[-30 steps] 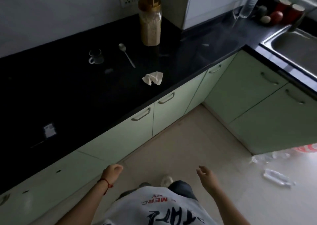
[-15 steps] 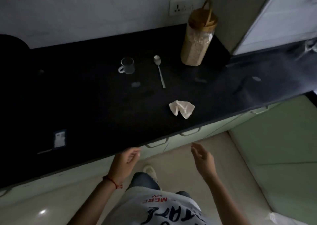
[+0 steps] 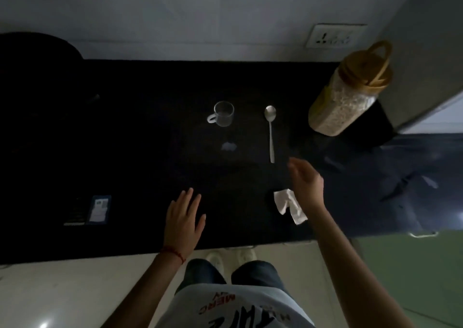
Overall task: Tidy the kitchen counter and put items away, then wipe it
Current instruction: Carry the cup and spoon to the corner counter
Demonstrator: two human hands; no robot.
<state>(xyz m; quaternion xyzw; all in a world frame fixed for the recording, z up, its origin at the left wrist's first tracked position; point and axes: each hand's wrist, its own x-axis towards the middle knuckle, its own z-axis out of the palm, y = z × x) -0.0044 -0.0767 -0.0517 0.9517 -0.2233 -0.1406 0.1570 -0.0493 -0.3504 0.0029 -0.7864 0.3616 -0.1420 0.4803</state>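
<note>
Counter (image 3: 125, 152), black and dimly lit, runs the full width against a pale wall, its front edge just ahead of the person's shoes. At far left a dark rounded shape sits at the back. Near the front edge lies a small flat card (image 3: 100, 208) with print too small to read. The left hand (image 3: 184, 217) lies palm down with straight, spread fingers, over bare surface with open room all round it. Behind it stands a glass cup (image 3: 223, 113), handle pointing left, with a small pale scrap (image 3: 228, 146) in front. A spoon (image 3: 270, 132) lies with its long axis front to back, bowl toward the wall. The right hand (image 3: 305, 185) hovers loosely open, gripping nothing, just past the spoon's handle end and partly over a crumpled tissue (image 3: 288, 205). A gold-lidded jar (image 3: 350, 92) stands at the back right below a wall socket (image 3: 335, 36). The shirt shows "MERC".
</note>
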